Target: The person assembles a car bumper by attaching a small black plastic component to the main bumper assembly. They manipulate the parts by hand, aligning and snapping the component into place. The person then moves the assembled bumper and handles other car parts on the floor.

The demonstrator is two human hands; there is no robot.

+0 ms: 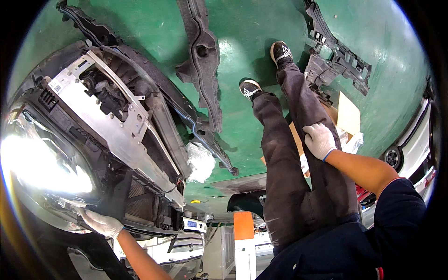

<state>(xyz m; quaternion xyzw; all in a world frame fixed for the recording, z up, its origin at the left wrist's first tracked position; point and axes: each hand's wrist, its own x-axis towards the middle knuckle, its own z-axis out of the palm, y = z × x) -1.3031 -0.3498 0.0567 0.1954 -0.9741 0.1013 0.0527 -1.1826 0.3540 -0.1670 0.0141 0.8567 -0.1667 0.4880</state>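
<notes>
My left hand (pixel 101 224), in a white knit glove, is at the lower edge of a car headlight (pixel 49 158). Its fingers close on the pale corner of the lamp housing; glare from the bright lens blurs the fingertips. My right hand (pixel 320 142), gloved too, rests on my dark trouser leg with fingers slightly bent and nothing in it. Beside the headlight, the car's front is uncovered, with a silver metal crossmember (pixel 126 151) showing and a dark radiator (pixel 144 200) below it.
Dark plastic trim pieces (pixel 203 56) lie on the green floor, one long strip (pixel 186 119) alongside the car. A bracket-like black part (pixel 331 60) is beyond my feet. Crumpled clear plastic (pixel 200 162) sits near the car, and a cardboard box (pixel 349 114) behind my leg.
</notes>
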